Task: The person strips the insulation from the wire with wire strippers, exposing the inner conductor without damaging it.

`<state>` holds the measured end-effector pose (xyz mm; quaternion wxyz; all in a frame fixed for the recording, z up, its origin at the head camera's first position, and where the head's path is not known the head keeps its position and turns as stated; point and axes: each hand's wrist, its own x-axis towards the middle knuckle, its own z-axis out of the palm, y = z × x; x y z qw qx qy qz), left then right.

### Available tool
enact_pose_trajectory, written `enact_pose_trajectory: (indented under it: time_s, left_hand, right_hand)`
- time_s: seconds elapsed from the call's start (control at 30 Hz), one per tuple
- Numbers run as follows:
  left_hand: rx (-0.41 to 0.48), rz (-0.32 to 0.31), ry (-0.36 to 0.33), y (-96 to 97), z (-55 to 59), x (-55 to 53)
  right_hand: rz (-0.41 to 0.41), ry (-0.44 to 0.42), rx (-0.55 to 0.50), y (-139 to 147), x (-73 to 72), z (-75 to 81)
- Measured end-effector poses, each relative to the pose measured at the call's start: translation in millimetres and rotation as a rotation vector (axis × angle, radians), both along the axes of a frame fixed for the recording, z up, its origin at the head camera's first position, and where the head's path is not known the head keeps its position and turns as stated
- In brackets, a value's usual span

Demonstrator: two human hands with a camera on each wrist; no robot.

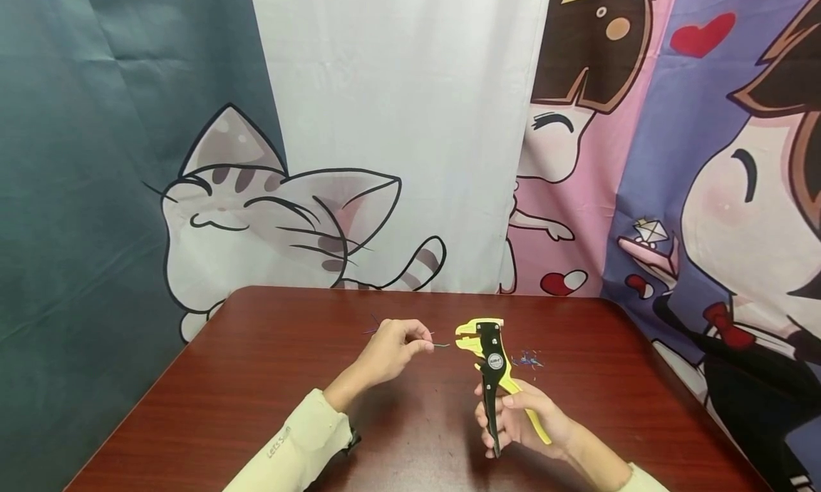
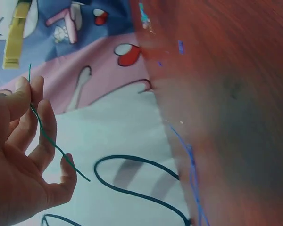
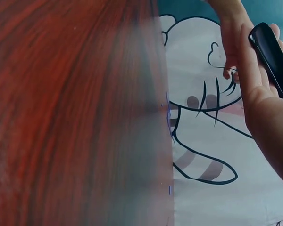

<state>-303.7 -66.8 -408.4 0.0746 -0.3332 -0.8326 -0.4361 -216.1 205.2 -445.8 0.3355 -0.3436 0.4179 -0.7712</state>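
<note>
There is one wire stripper [image 1: 496,361]; one green wire [image 1: 441,345]; one scrap pile [image 1: 527,361]; one table [image 1: 256,378].

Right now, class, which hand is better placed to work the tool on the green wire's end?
Probably the right hand: it holds the yellow-and-black tool, whose mouth faces the green wire. The left hand is occupied pinching that wire.

Reddish-brown table [image 1: 256,378]; cartoon-printed cloth backdrop [image 1: 410,121] behind it.
</note>
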Motion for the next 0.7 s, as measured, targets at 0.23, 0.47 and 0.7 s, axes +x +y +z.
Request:
enact_pose_trajectory:
  time_s: [0.23, 0.47, 0.7]
  left_hand:
    - [0.039, -0.021, 0.015, 6.2, 8.6, 8.4]
    - [0.068, 0.005, 0.013, 5.6, 11.6, 9.2]
    - [0.079, -0.019, 0.008, 6.3, 11.9, 8.4]
  right_hand:
    - [0.014, -0.008, -0.001, -1, 1.1, -3.1]
    - [0.019, -0.025, 0.000, 0, 2.8, -4.4]
    - [0.013, -0.027, -0.007, 0, 3.2, -2.8]
